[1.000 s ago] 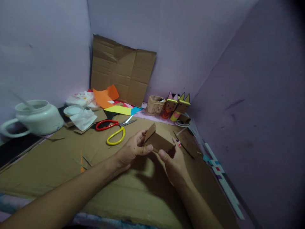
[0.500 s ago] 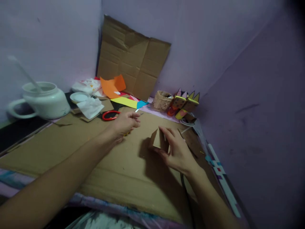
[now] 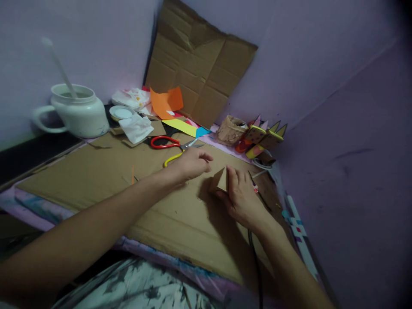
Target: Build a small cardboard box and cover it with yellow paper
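Observation:
My right hand [image 3: 240,193] grips a small folded cardboard piece [image 3: 220,181], its peaked end facing left, above the cardboard sheet [image 3: 167,223] on the table. My left hand [image 3: 195,163] is to the left of that piece, empty, its fingers loosely bent and apart. Just behind the left hand lie open scissors [image 3: 165,142] with one red and one yellow handle loop. The inner side of the folded piece is hidden by my right fingers.
A white mug [image 3: 80,113] with a stick in it stands at the left. Orange paper [image 3: 167,103] and crumpled white tissue [image 3: 137,127] lie behind. A paper-wrapped cup [image 3: 231,129] and eared cardboard figures [image 3: 255,135] stand at the back right. A black cable [image 3: 255,262] hangs over the front edge.
My left hand has moved away from the scissors and closer to the folded cardboard piece, uncovering their yellow handle. My right hand keeps its grip. The view has shifted slightly.

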Available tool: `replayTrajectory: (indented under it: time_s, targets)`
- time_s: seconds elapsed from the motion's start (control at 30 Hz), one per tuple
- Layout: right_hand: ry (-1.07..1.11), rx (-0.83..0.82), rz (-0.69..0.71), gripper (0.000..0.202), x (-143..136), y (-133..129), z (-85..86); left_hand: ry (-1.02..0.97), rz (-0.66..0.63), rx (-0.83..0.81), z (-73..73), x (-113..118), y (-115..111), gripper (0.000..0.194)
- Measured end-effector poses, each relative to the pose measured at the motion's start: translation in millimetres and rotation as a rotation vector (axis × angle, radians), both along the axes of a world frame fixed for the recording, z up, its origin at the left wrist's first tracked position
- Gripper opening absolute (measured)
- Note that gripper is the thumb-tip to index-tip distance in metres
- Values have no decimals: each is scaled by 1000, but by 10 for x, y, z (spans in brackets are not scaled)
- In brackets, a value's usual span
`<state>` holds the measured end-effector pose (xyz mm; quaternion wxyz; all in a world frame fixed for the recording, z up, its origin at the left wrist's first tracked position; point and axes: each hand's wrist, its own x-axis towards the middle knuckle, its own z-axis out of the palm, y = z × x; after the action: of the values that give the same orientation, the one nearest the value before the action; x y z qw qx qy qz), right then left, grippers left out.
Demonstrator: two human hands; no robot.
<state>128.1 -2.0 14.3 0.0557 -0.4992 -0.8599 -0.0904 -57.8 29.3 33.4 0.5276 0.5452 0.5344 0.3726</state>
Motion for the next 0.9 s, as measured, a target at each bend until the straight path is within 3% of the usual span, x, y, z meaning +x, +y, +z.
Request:
replayTrajectory:
  time_s: [0.17,0.9]
  targets:
    - [8,20,15,58,6,0,-17,34,-13,23,-50,11,12,30]
    - [-21,23,8,59,5,7,-20,81,-18,29,-12,21,14,30]
